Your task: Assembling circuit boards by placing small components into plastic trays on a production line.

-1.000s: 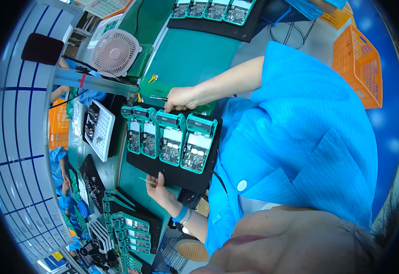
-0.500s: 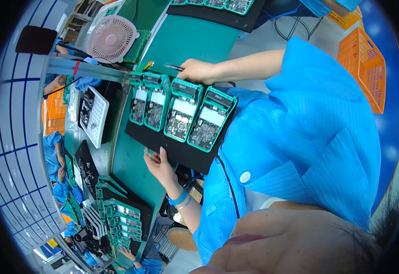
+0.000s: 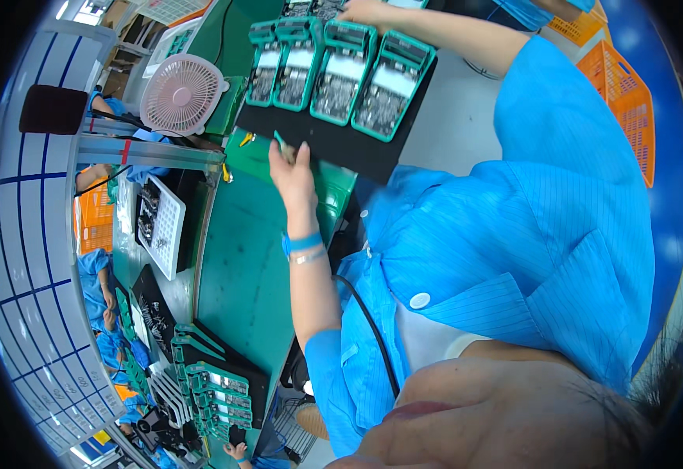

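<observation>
My left hand (image 3: 293, 176), with a blue band at the wrist, is raised over the near edge of a black mat (image 3: 314, 137). Its thumb and fingers close around something small with a greenish tip, too small to name. On the mat stands a row of several green frames (image 3: 343, 74), each holding a circuit board with a white patch and a black part at its upper end. Up at the top edge, my right hand (image 3: 366, 11) reaches past this row beside more circuit boards (image 3: 327, 8). Its fingers are partly hidden, so what it holds does not show.
The green bench (image 3: 240, 258) carries yellow clips (image 3: 246, 139), a pink round fan (image 3: 182, 94) and a white grid tray (image 3: 168, 223). More framed boards (image 3: 220, 391) lie at lower left. Orange crates (image 3: 619, 109) stand at upper right. Other people sit along the bench at left.
The mat with its framed boards has shifted toward the top, uncovering green bench. My right hand has moved up to the top edge, and my left hand has moved up as well.
</observation>
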A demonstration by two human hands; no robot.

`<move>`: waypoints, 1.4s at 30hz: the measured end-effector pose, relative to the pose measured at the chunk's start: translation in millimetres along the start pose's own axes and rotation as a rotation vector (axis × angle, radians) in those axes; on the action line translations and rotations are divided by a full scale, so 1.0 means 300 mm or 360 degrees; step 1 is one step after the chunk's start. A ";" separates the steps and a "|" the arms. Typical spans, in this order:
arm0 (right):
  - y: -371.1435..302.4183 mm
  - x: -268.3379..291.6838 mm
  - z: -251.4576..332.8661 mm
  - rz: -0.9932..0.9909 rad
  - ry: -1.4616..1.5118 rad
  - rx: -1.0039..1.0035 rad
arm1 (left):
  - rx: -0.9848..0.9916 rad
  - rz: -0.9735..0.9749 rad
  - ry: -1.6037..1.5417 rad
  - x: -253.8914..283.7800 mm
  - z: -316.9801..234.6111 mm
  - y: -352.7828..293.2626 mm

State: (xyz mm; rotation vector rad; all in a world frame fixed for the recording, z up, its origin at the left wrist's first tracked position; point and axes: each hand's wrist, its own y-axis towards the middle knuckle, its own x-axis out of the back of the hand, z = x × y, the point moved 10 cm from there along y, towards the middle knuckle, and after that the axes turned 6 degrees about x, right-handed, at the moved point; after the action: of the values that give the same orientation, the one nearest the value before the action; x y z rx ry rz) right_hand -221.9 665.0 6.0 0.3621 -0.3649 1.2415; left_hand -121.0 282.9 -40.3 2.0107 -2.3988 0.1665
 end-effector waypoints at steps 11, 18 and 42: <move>0.355 0.347 0.175 -0.0058 -0.0904 0.0656 | 0.0126 0.0443 0.0114 -0.253 -0.065 0.150; 0.241 0.169 0.383 0.0170 -0.0681 0.0893 | 0.0138 -0.0007 0.0250 0.229 -0.117 -0.243; -1.080 -2.288 1.082 0.1765 0.0967 -0.0386 | -0.0067 -0.2501 -0.0318 1.221 0.133 -1.547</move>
State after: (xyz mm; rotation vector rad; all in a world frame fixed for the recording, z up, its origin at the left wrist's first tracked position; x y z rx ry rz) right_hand -128.4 -153.6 -42.4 -0.5185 -0.1655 2.2641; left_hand 272.6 -159.7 -17.4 3.1605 -0.2722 -0.1183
